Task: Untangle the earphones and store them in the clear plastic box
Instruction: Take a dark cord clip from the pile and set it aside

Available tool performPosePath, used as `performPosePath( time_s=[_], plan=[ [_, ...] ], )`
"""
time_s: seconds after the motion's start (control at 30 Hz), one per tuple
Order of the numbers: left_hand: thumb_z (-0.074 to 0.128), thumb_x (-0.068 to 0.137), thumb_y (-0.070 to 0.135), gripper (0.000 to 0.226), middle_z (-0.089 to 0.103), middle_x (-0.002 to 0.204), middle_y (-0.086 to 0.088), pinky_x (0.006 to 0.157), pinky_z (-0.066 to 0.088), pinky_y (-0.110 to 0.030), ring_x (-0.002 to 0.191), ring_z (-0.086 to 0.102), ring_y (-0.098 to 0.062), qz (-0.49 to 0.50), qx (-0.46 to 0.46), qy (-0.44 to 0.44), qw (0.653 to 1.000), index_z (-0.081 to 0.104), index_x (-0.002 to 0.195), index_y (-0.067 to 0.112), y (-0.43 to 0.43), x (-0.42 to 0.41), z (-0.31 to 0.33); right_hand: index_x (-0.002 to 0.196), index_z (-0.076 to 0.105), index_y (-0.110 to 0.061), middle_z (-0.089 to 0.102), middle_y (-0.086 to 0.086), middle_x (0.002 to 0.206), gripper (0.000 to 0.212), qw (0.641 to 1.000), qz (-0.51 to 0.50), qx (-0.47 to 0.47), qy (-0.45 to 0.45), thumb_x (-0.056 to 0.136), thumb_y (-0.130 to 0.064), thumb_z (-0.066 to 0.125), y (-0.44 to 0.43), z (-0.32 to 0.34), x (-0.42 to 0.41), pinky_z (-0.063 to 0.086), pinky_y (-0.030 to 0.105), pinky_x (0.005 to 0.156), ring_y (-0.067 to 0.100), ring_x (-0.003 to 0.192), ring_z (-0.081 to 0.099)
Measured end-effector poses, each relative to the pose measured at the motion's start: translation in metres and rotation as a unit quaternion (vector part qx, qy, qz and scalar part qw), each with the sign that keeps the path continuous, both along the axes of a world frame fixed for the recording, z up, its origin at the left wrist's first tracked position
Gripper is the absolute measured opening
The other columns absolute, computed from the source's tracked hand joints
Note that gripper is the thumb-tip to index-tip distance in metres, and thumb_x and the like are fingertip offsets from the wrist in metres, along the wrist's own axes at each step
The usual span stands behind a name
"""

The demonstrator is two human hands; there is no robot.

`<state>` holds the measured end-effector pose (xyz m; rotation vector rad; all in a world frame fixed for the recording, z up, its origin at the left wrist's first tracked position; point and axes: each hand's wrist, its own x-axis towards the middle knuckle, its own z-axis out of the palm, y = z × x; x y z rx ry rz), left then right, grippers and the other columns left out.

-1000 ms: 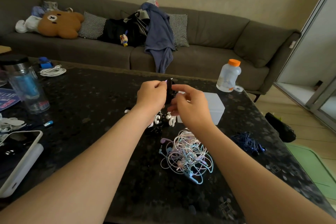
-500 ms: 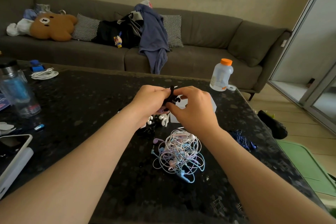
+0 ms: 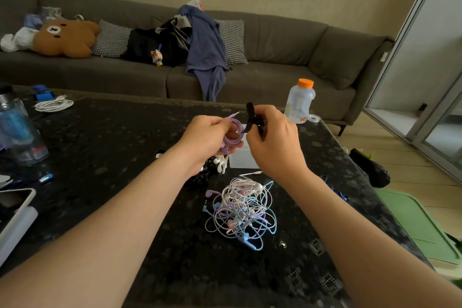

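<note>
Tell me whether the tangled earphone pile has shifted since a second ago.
No. The earphone pile keeps its place just in front of the small white object.

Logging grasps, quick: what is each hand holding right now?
Left hand: grips the coiled purple earphones.
Right hand: pinches the black strap beside that coil.

Purple coiled earphones (image 3: 233,134), black strap (image 3: 250,117), orange-capped bottle (image 3: 300,100)

Left hand (image 3: 207,140): one purple earphone coil (image 3: 233,136); right hand (image 3: 272,142): one black strap (image 3: 250,117). Below both: one tangled earphone heap (image 3: 242,210).
</note>
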<state>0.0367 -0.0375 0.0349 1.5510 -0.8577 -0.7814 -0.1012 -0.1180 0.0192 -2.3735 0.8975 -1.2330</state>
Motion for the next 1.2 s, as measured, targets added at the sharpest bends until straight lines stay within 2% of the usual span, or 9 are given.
performPosePath(
  time_s=[0.07, 0.23, 0.5, 0.63, 0.73, 0.83, 0.93, 1.1, 1.2],
  plan=[
    [0.049, 0.113, 0.02, 0.028, 0.078, 0.077, -0.005, 0.092, 0.064, -0.05, 0.069, 0.077, -0.013, -0.008, -0.007, -0.004, 1.0, 0.076, 0.11, 0.013, 0.001, -0.002, 0.0, 0.137, 0.064, -0.016, 0.066, 0.0, 0.115, 0.039, 1.0, 0.011, -0.015, -0.005, 0.098, -0.013, 0.066, 0.002, 0.0, 0.0, 0.047, 0.004, 0.073, 0.005, 0.087, 0.059],
    [0.051, 0.112, 0.02, 0.027, 0.067, 0.054, 0.006, 0.094, 0.063, -0.051, 0.062, 0.072, -0.01, -0.015, -0.011, 0.0, 1.0, 0.075, 0.1, 0.017, 0.005, -0.006, 0.004, 0.135, 0.072, -0.019, 0.071, 0.003, 0.111, 0.043, 0.997, 0.008, -0.064, -0.042, 0.092, -0.019, 0.078, 0.0, 0.002, -0.001, 0.064, 0.035, 0.079, 0.014, 0.089, 0.071],
    [0.056, 0.11, 0.021, 0.028, 0.072, 0.066, -0.003, 0.081, 0.066, -0.052, 0.062, 0.068, -0.022, 0.019, -0.032, -0.043, 0.998, 0.079, 0.098, 0.01, 0.004, -0.002, 0.002, 0.119, 0.08, -0.022, 0.066, 0.004, 0.096, 0.033, 0.992, 0.022, -0.123, 0.018, 0.086, -0.021, 0.083, 0.002, 0.0, -0.001, 0.055, 0.028, 0.069, 0.015, 0.079, 0.063],
    [0.054, 0.111, 0.022, 0.029, 0.067, 0.061, 0.004, 0.082, 0.064, -0.054, 0.061, 0.066, -0.018, 0.004, -0.049, -0.085, 0.995, 0.079, 0.097, 0.014, 0.006, -0.003, 0.002, 0.112, 0.082, -0.02, 0.059, 0.005, 0.088, 0.028, 0.989, 0.027, -0.138, 0.052, 0.085, -0.012, 0.08, 0.005, -0.002, 0.002, 0.052, 0.031, 0.06, 0.018, 0.069, 0.057],
    [0.053, 0.112, 0.026, 0.028, 0.069, 0.063, 0.002, 0.083, 0.064, -0.056, 0.064, 0.07, -0.027, -0.011, -0.056, -0.135, 0.989, 0.079, 0.106, 0.018, 0.006, -0.002, -0.001, 0.116, 0.081, -0.021, 0.059, 0.005, 0.088, 0.03, 0.989, 0.033, -0.129, 0.068, 0.087, -0.011, 0.078, 0.004, -0.004, 0.004, 0.053, 0.034, 0.063, 0.018, 0.073, 0.056],
    [0.052, 0.112, 0.028, 0.028, 0.073, 0.072, -0.005, 0.081, 0.064, -0.055, 0.072, 0.074, -0.029, -0.016, -0.066, -0.178, 0.982, 0.078, 0.106, 0.019, 0.006, 0.0, -0.002, 0.121, 0.08, -0.022, 0.058, 0.005, 0.093, 0.033, 0.991, 0.039, -0.113, 0.055, 0.092, -0.01, 0.074, 0.005, -0.004, 0.005, 0.05, 0.025, 0.068, 0.014, 0.077, 0.054],
    [0.051, 0.112, 0.026, 0.028, 0.072, 0.073, -0.001, 0.078, 0.067, -0.051, 0.064, 0.072, -0.015, -0.006, -0.073, -0.17, 0.983, 0.077, 0.108, 0.014, 0.006, 0.003, -0.003, 0.125, 0.078, -0.022, 0.057, 0.003, 0.097, 0.035, 0.994, 0.049, -0.087, 0.043, 0.097, -0.007, 0.064, 0.005, -0.004, 0.006, 0.041, 0.012, 0.068, 0.01, 0.08, 0.053],
    [0.05, 0.112, 0.024, 0.028, 0.068, 0.07, 0.002, 0.068, 0.065, -0.034, 0.057, 0.071, -0.009, 0.01, -0.083, -0.18, 0.98, 0.074, 0.106, 0.01, 0.005, 0.002, 0.0, 0.127, 0.075, -0.025, 0.063, 0.002, 0.101, 0.038, 0.996, 0.056, -0.063, 0.032, 0.097, -0.005, 0.063, 0.007, -0.004, 0.007, 0.049, 0.017, 0.075, 0.012, 0.09, 0.059],
    [0.049, 0.113, 0.023, 0.027, 0.071, 0.077, -0.001, 0.058, 0.057, -0.02, 0.056, 0.07, -0.005, 0.018, -0.074, -0.194, 0.978, 0.072, 0.106, 0.012, 0.006, 0.001, 0.001, 0.12, 0.06, -0.021, 0.068, -0.003, 0.09, 0.036, 0.997, 0.065, -0.024, -0.02, 0.091, -0.004, 0.073, 0.011, 0.003, 0.006, 0.054, 0.02, 0.071, 0.007, 0.078, 0.065]
  ],
)
